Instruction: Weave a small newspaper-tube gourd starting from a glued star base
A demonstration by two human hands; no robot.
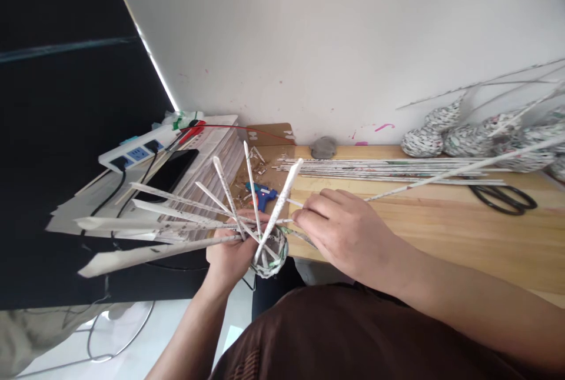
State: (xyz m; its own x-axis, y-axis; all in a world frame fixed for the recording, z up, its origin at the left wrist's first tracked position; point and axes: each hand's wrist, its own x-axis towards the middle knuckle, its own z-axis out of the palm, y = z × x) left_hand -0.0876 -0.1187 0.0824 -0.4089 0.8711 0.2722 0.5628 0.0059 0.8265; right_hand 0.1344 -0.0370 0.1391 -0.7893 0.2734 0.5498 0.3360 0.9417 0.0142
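A small round basket woven from rolled newspaper (270, 265) sits in my left hand (232, 256), whose fingers wrap its far side and are partly hidden. From it several paper tubes (172, 246) fan out to the left and upward. My right hand (339, 224), just right of the basket, pinches a long thin paper tube (424, 183). One end of that tube runs toward the basket and the other stretches away to the upper right.
A bundle of paper tubes (388, 169) and black-handled scissors (503, 199) lie on the wooden table (463, 233). Woven paper gourd shapes (424, 140) stand by the wall. Behind my left hand are a blue glue gun (263, 195), a paper stack (216, 162), a phone (174, 174) and a power strip (136, 150).
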